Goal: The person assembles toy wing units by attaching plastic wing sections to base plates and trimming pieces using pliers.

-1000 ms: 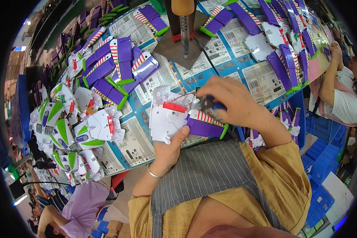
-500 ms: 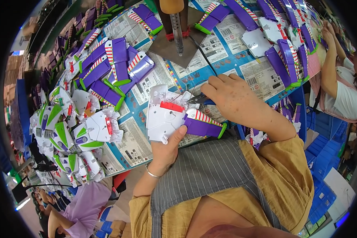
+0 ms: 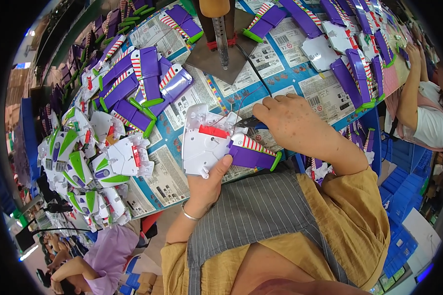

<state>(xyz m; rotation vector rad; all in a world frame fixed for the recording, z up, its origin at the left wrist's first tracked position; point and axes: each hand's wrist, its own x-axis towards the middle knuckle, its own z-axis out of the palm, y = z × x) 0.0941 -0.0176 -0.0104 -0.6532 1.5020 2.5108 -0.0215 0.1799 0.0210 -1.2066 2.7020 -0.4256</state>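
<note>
In my left hand (image 3: 209, 189) is a white plastic toy shell (image 3: 197, 150), gripped at its lower edge with the thumb on top. A red insert (image 3: 213, 131) sits in the shell. A purple wing (image 3: 251, 157) with a red-and-white striped edge and a green tip joins its right side. My right hand (image 3: 290, 120) is closed round small dark-handled pliers (image 3: 251, 123), their jaws at the shell's upper right corner. A thin reddish wire (image 3: 241, 101) rises from near that corner; whether the jaws touch it I cannot tell.
White and green shells (image 3: 79, 167) are heaped at left, beside purple wings (image 3: 142, 78). A screwdriver-like tool with an orange top (image 3: 214, 7) hangs over a brown stand (image 3: 231, 71). More wings (image 3: 354, 73) lie at right. Co-workers (image 3: 423, 108) sit nearby.
My right hand and the pliers have shifted slightly right. The thin wire now stands up more plainly above the shell's corner. My left hand and the shell have barely moved.
</note>
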